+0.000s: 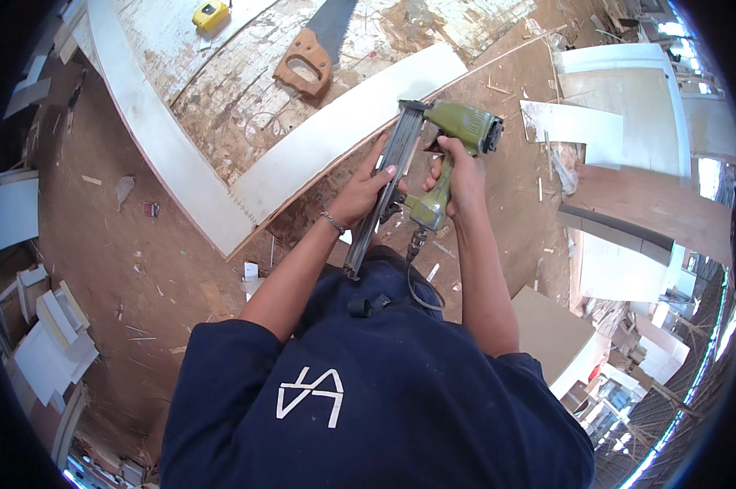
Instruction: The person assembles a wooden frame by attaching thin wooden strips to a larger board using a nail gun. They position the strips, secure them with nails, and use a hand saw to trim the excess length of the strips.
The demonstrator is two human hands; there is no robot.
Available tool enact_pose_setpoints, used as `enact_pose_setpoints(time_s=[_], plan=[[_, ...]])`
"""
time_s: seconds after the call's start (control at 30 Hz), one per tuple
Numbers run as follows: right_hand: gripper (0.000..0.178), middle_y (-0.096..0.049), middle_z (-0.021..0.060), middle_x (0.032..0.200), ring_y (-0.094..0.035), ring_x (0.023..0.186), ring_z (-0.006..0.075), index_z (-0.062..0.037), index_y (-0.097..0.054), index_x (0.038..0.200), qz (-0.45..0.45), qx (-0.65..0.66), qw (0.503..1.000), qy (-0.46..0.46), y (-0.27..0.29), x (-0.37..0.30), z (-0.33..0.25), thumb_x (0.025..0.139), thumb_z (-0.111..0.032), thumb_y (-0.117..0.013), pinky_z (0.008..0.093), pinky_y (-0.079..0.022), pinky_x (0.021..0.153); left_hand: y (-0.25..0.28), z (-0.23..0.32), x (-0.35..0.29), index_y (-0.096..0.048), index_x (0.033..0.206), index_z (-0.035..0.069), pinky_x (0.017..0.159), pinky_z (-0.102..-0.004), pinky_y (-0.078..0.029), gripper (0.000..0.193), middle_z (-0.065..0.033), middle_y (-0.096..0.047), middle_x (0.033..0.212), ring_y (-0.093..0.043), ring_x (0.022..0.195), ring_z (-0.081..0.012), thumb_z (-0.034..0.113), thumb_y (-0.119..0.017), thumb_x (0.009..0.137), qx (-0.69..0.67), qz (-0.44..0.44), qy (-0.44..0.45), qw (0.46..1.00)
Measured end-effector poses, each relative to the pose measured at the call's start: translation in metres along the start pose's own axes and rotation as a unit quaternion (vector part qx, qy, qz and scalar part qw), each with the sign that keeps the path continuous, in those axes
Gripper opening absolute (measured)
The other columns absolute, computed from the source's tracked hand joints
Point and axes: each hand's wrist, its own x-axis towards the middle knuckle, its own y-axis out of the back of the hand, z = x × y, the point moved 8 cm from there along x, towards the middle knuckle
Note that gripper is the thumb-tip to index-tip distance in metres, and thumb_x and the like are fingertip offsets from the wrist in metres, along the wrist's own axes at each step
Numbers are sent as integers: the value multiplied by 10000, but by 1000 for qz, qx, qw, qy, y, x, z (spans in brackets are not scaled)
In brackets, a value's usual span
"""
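Observation:
I hold a green pneumatic nail gun (466, 122) in front of me, with its long dark magazine slanting down toward my body. My right hand (467, 179) is wrapped round the handle, and an air hose (417, 281) hangs from the handle's base. Closed around the magazine is my left hand (358, 196). The gun's nose end lies over a long white board (327, 134); whether it touches cannot be told. At its near left end, that board meets a second white board (152, 114) at a corner, forming an angled frame.
Inside the angle is a worn, paint-stained work surface (221, 90) with a wooden-handled handsaw (307, 69) and a yellow tape measure (210, 15). White panels (629, 90) and a brown board (645, 208) lie at the right. Wood offcuts (58, 334) are piled at left; scraps litter the floor.

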Motion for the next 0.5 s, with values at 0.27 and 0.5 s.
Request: enact_pose_setpoints(time_s=[0.27,0.5], plan=[[314,-480,43,560,-517,464,179,18,-647,957,-33,8,999,-18,-13,-12,-7,985,-290,-592,336,-476,483,-3,-6,0,-63,1684,227,693,-284,-545,753,-105,-706,932,-648,785,-120,182,-516,1084,-32,-17,1,999],[296,-491,41,560,-525,468,176,-10,-613,916,-25,-26,999,-2,-6,-3,-5,984,-296,-591,327,-482,480,-6,-1,0,-127,1679,255,718,-308,-592,731,-115,-627,1153,-668,892,-139,147,-517,1070,-27,-5,8,1000]])
